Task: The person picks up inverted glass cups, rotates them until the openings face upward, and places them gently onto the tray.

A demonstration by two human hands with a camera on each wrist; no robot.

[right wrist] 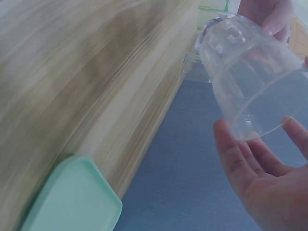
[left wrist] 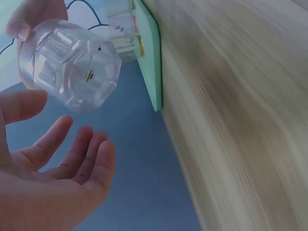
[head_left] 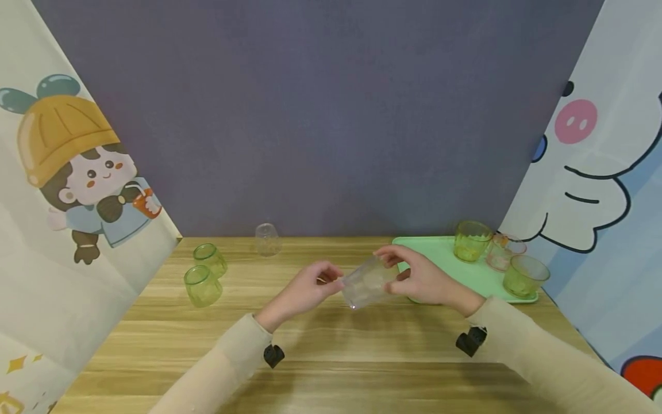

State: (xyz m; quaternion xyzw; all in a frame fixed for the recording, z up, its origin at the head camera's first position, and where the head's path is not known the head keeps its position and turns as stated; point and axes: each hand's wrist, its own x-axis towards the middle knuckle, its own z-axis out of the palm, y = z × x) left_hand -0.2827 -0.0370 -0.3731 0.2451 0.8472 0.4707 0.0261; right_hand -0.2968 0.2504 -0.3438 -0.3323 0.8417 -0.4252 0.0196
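Note:
A clear plastic cup point(head_left: 368, 283) is held tilted above the table, its rim toward the right and its faceted base toward the left. My right hand point(head_left: 425, 277) grips it near the rim, with fingers point(right wrist: 240, 161) on one side of the wall. Beside the base is my left hand point(head_left: 309, 288), its fingers point(left wrist: 79, 154) loosely bent with nothing between them. Whether the left thumb touches the cup, I cannot tell. In the left wrist view the cup's octagonal base point(left wrist: 91, 79) faces the camera.
A green tray point(head_left: 434, 248) at right carries two yellow-green cups point(head_left: 525, 277) and a pinkish clear cup point(head_left: 504, 253). Two green cups point(head_left: 203, 286) stand on the wooden table point(head_left: 331, 379) at left. Another clear cup point(head_left: 267, 240) sits near the back wall point(head_left: 331, 115).

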